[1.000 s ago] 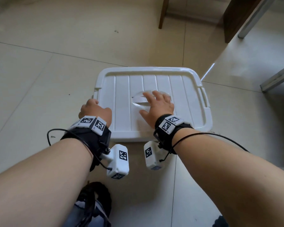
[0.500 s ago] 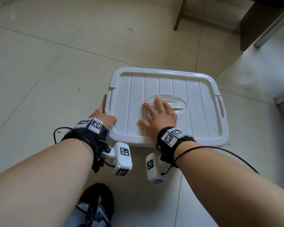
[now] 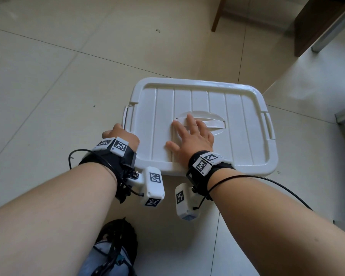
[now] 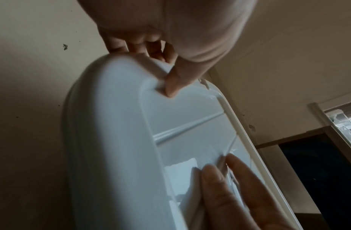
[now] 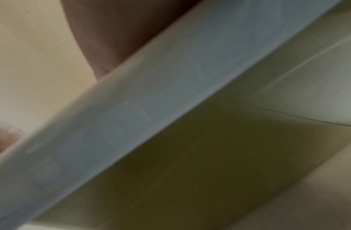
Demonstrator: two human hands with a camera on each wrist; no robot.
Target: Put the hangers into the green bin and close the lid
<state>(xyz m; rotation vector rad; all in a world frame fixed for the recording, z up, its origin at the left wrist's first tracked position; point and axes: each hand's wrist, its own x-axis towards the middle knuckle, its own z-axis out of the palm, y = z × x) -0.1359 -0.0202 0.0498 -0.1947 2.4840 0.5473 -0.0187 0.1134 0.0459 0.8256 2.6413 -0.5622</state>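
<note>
Now right hand [image 3: 191,139] flat on lid [image 3: 237,124]; left hand [image 3: 121,137] grips corner.

Your right hand [image 3: 193,137] lies on the lid [image 3: 237,140] atop the bin [image 5: 219,155]; your left hand [image 3: 121,136] holds its left edge.

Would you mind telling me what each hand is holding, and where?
The left hand grips the lid at its near-left corner edge; the right hand holds nothing, resting flat on it.
</note>
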